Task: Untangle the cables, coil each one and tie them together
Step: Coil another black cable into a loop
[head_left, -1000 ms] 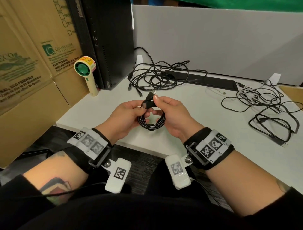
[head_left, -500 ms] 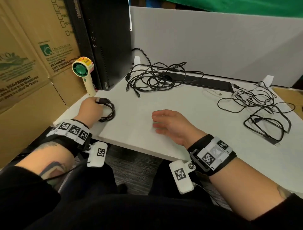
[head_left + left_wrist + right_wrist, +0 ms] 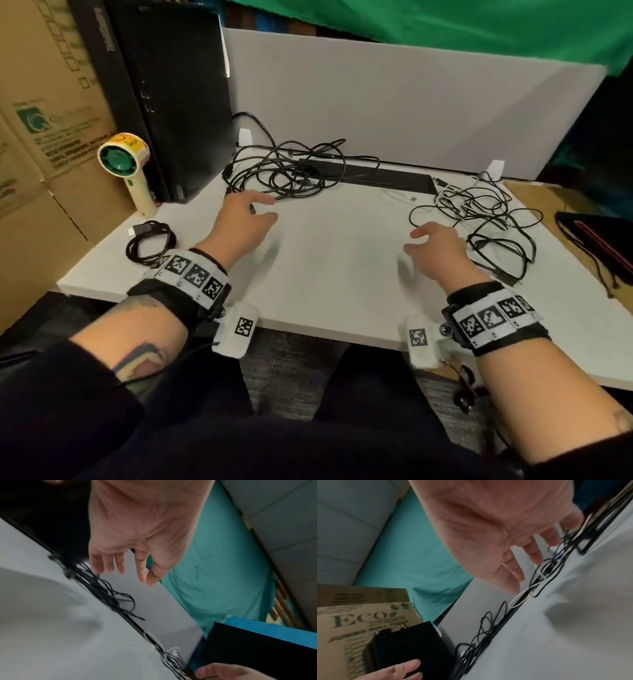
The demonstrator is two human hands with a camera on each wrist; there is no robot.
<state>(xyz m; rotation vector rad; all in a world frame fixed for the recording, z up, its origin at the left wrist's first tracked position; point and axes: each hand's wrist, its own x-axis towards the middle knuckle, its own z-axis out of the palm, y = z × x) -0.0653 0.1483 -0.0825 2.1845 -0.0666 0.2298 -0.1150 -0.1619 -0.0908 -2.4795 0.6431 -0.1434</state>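
The white surface is seen carrying a black cable tangle at the far left and a second tangle at the right. A coiled black cable lies at the near left edge. The left hand is held just beside the far tangle, fingers spread, nothing gripped. The right hand is held near the right tangle, fingers loose and apparently empty, though blurred.

Coiled cable at table's left edge, tangled cables behind centre, second tangle right.
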